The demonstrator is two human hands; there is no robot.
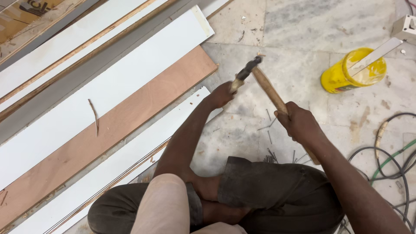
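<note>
The wooden-handled hammer with a dark metal head (264,82) is raised over the pale marble floor (303,26), its head near the end of the brown plywood board (130,117). The right hand (299,123) is closed tight round the handle's lower part. The left hand (222,94) pinches a small dark object beside the hammer head; what it is cannot be told. Below the hammer lie scattered steel nails (271,156). Right of it a yellow plastic tub (353,70) lies tilted, smeared inside with pale paste, a white strip (375,55) across its mouth.
</note>
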